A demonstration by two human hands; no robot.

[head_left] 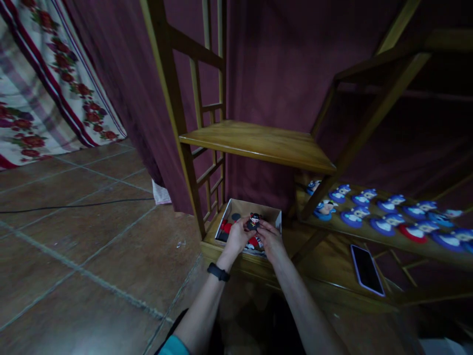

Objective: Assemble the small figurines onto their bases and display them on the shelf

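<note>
Between both hands I hold a small figurine [254, 222] with black hair, red hair ties and a dark base. My left hand [238, 236] is closed on its left side, wrist banded in black. From the right, my right hand [269, 237] grips the same figurine with its fingertips. Just below them is an open cardboard box [274, 215] with white edges, standing on the lowest shelf board. Red and black pieces lie inside it, partly covered by my hands, so their kind is hard to make out.
A wooden shelf unit [258, 140] surrounds the box, with a board above it. Several blue-and-white figurines [354, 215] stand in rows on the right shelf. A phone [367, 268] lies on the lower board. A black cable [77, 207] crosses the tiled floor at left.
</note>
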